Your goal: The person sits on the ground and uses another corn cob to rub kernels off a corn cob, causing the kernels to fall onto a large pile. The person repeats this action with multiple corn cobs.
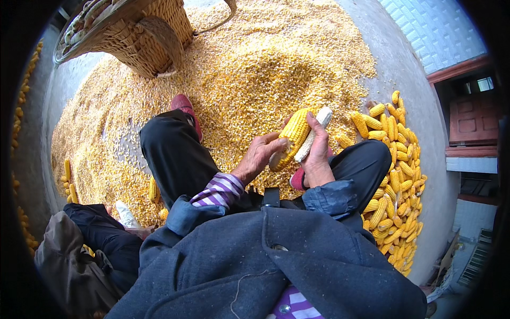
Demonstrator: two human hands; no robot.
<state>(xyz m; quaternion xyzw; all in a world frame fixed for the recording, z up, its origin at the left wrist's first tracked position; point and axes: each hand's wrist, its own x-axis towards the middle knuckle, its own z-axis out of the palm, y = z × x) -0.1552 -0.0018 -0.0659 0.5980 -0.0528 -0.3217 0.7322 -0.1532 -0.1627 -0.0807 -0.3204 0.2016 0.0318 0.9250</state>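
In front of my knees, my right hand (317,149) grips a bare white corn cob (305,148) together with a yellow ear of corn (295,129), the two lying side by side and slanting up to the right. The ear still bears most of its kernels; a patch near its lower end looks bare. My left hand (258,154) holds the ear from the left, its thumb on the kernels. Beneath both hands spreads a wide layer of loose corn kernels (255,83) on the floor.
A wicker basket (159,44) holding cobs stands on the kernels at upper left. Unshelled ears (398,183) are heaped to the right of my knee. Another person (91,251) sits close at lower left. A few ears (71,191) lie at the kernels' left edge.
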